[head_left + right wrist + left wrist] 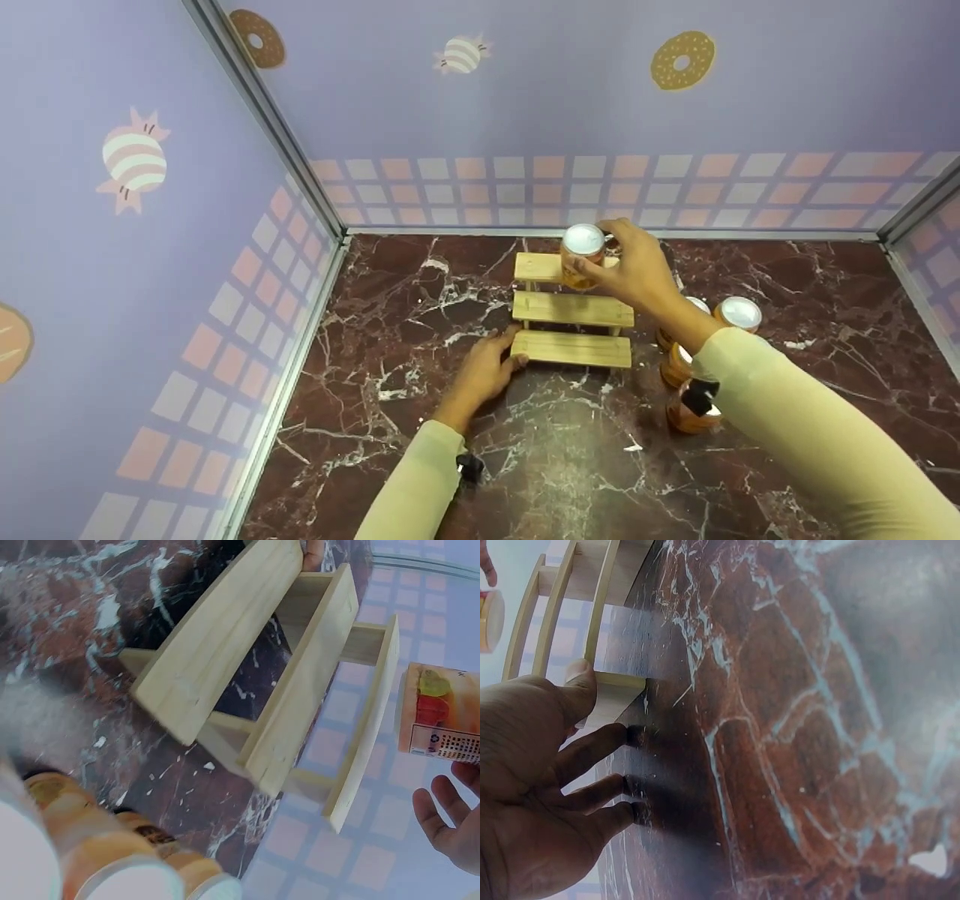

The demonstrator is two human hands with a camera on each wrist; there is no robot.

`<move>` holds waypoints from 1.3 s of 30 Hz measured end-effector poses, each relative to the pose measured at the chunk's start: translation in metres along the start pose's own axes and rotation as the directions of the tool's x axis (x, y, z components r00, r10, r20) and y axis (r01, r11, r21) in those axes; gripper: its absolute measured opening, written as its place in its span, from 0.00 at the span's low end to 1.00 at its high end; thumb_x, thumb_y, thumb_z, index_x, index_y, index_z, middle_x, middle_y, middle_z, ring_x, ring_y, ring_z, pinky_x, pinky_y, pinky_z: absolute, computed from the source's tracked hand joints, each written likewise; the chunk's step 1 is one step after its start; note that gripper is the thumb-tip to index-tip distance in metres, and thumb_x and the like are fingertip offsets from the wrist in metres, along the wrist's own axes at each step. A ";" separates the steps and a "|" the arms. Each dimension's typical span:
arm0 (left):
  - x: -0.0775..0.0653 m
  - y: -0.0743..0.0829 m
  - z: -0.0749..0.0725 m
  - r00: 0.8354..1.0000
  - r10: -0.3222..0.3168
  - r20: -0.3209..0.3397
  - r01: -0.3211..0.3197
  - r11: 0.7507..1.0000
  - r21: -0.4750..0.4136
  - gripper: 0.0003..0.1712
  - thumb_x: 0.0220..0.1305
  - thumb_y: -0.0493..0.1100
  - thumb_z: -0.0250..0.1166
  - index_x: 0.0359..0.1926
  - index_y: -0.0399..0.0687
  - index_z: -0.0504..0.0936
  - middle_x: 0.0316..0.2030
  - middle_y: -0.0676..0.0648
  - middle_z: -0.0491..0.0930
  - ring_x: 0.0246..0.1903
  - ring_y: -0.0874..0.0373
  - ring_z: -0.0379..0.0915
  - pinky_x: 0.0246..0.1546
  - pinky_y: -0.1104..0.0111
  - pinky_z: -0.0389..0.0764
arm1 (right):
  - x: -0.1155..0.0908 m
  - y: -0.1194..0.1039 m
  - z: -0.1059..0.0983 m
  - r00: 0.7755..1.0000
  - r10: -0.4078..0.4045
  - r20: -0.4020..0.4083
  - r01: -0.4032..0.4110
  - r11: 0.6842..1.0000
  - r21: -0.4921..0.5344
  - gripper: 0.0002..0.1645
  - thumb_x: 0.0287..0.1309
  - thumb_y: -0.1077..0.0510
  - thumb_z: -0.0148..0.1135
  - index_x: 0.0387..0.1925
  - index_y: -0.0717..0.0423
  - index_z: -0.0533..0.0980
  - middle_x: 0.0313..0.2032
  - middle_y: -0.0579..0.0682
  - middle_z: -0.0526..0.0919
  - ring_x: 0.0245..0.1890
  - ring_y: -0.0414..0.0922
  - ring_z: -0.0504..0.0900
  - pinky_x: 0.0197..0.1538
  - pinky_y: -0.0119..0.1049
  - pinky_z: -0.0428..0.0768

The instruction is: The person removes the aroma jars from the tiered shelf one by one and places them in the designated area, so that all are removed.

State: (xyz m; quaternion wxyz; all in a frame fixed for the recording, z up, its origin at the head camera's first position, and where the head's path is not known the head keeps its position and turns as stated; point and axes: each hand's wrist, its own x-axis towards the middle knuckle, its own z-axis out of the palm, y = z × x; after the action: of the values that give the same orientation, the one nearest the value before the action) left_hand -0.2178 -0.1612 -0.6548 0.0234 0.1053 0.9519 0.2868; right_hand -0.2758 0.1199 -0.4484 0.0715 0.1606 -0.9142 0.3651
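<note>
A three-step wooden stand [572, 349] rests on the marbled surface. My left hand [481, 369] is at the left end of its lowest step; in the left wrist view the thumb [580, 686] presses the step's edge and three fingertips reach down to the surface. My right hand [637, 270] grips a clear jar [577, 271] with a white lid and orange contents, thumb on one side and fingers on the other. The jar is upright over the top step [536, 265]. In the right wrist view a narrow gap separates the jar's base [405, 712] from that step.
Several similar white-lidded jars [739, 313] stand in a group right of the stand, partly hidden under the right forearm. A patterned purple wall [480, 112] rises behind the stand, and another [150, 262] along the left. Metal trim [442, 232] edges the surface.
</note>
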 end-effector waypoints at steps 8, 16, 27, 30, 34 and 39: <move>-0.001 0.000 -0.002 0.999 -0.030 0.029 0.030 1.000 -0.006 0.41 0.76 0.66 0.66 0.84 0.66 0.70 0.78 0.38 0.75 0.79 0.33 0.69 0.78 0.37 0.73 | -0.015 0.015 -0.016 0.999 -0.019 -0.034 0.020 1.000 0.008 0.39 0.64 0.47 0.82 0.67 0.65 0.78 0.59 0.65 0.86 0.53 0.64 0.86 0.58 0.60 0.86; -0.001 0.005 -0.005 0.999 -0.034 0.014 0.034 0.999 -0.031 0.41 0.76 0.62 0.68 0.84 0.61 0.70 0.79 0.37 0.74 0.80 0.34 0.68 0.79 0.38 0.73 | -0.033 0.029 -0.033 0.992 -0.085 -0.093 0.085 0.996 -0.006 0.38 0.61 0.50 0.85 0.64 0.67 0.80 0.55 0.65 0.87 0.48 0.60 0.88 0.54 0.57 0.88; -0.003 0.003 -0.003 0.997 -0.064 0.030 0.065 0.997 -0.035 0.41 0.77 0.63 0.67 0.85 0.64 0.68 0.80 0.34 0.71 0.80 0.31 0.67 0.80 0.36 0.69 | -0.065 0.050 -0.053 0.991 -0.082 -0.110 0.075 0.995 -0.064 0.38 0.60 0.49 0.84 0.64 0.66 0.81 0.53 0.63 0.88 0.44 0.60 0.86 0.49 0.56 0.86; -0.003 0.003 -0.002 0.998 -0.055 0.018 0.056 0.998 -0.033 0.40 0.77 0.63 0.67 0.84 0.64 0.69 0.79 0.34 0.72 0.79 0.31 0.68 0.79 0.36 0.71 | -0.073 0.055 -0.058 0.991 -0.075 -0.107 0.067 0.995 -0.071 0.38 0.61 0.49 0.84 0.64 0.66 0.81 0.54 0.63 0.87 0.47 0.60 0.87 0.51 0.57 0.88; -0.003 0.003 -0.002 0.999 -0.050 0.015 0.050 0.998 -0.029 0.40 0.77 0.62 0.67 0.84 0.63 0.70 0.79 0.34 0.73 0.79 0.31 0.68 0.79 0.36 0.71 | -0.082 0.060 -0.063 0.986 -0.094 -0.138 0.082 0.992 -0.093 0.37 0.59 0.50 0.85 0.63 0.65 0.82 0.54 0.64 0.88 0.49 0.61 0.86 0.52 0.60 0.86; -0.003 0.004 -0.002 0.999 -0.050 0.014 0.051 0.998 -0.024 0.40 0.77 0.62 0.68 0.84 0.62 0.71 0.78 0.34 0.73 0.79 0.31 0.68 0.79 0.36 0.71 | -0.093 0.066 -0.071 0.979 -0.112 -0.170 0.093 0.989 -0.112 0.36 0.57 0.52 0.86 0.62 0.66 0.82 0.51 0.64 0.88 0.45 0.59 0.86 0.49 0.54 0.86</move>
State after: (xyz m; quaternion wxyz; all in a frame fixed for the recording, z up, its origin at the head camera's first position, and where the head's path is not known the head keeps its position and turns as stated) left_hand -0.2145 -0.1596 -0.6505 0.0385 0.0829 0.9505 0.2970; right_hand -0.2102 0.2366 -0.4633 0.1790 0.1707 -0.9125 0.3257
